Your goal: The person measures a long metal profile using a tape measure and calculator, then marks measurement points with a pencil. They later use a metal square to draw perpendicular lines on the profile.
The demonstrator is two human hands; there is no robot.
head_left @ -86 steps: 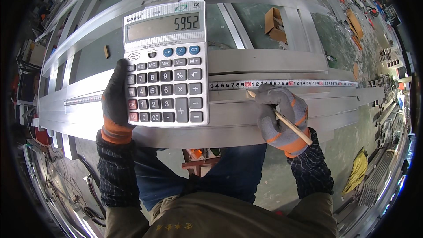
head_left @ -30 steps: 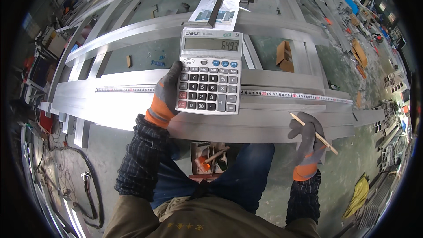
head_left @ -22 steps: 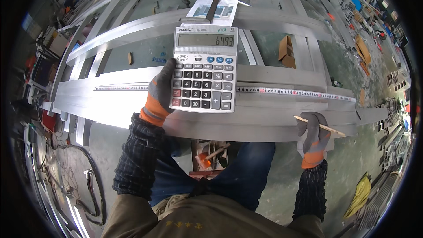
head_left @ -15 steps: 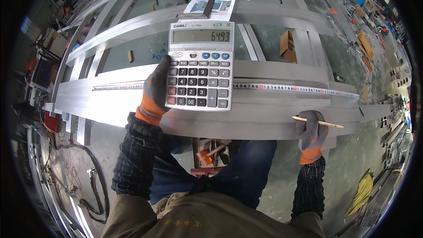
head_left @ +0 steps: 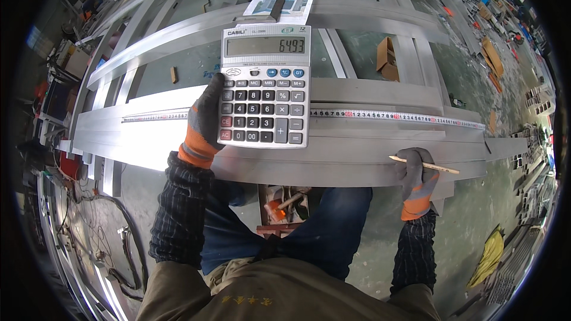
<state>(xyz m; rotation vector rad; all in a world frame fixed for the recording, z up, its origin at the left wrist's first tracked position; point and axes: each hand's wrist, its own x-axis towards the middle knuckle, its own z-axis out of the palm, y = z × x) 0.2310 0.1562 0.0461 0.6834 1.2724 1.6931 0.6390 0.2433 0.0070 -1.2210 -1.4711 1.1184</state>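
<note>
Two closed grips: my left hand clasps the calculator over the tape measure, right hand pinches a pencil this side of it; tape laid, figure displayed, marks indiscernible.

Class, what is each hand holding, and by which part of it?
Left hand: the calculator, by its left edge. Right hand: the pencil, partway along, both ends showing.

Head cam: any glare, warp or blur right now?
Head view: white glare washes out the metal bars left of the calculator; fisheye bows their long edges; frame corners are black; the calculator and pencil look fairly sharp.
</note>
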